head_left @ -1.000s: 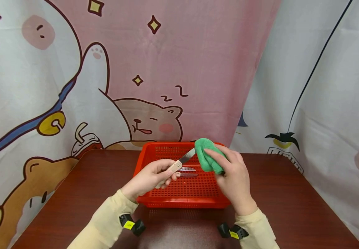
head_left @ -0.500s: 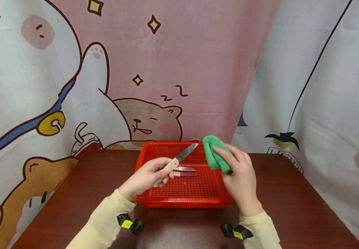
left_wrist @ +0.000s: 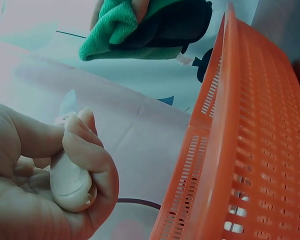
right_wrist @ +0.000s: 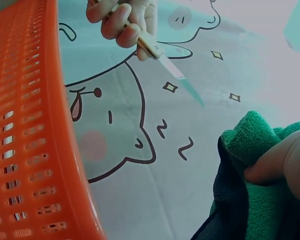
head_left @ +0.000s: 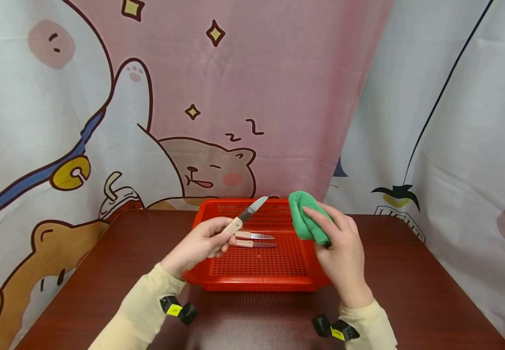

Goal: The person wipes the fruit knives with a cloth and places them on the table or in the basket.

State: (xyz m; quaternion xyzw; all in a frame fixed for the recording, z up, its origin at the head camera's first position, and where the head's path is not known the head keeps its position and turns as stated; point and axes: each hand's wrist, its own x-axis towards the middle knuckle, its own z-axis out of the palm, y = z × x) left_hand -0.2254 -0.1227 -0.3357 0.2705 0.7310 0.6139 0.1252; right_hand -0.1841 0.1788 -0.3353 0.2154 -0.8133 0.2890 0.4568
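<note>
My left hand [head_left: 204, 242] grips a folding knife [head_left: 234, 225] by its pale handle, the blade [head_left: 253, 208] unfolded and pointing up to the right. In the left wrist view the handle's rounded end [left_wrist: 72, 187] shows within the curled fingers. A folded green cloth [head_left: 306, 217] is held in my right hand [head_left: 341, 248], apart from the blade. The right wrist view shows a dark underside on this cloth [right_wrist: 260, 200]. Two more knives, an upper one [head_left: 261, 236] and a lower one [head_left: 263, 245], lie open in the red basket [head_left: 261, 284], their handle ends partly behind my left hand.
The red perforated basket stands on a dark brown table [head_left: 409, 282], beneath both hands. Behind the table hangs a cartoon-printed curtain [head_left: 287, 97]. Each wrist wears a black strapped camera, the left one [head_left: 178, 309] and the right one [head_left: 335, 328].
The right hand has drawn the green cloth off the blade, moving right. My left hand has shifted left with the knife, uncovering the handles of the two knives in the basket.
</note>
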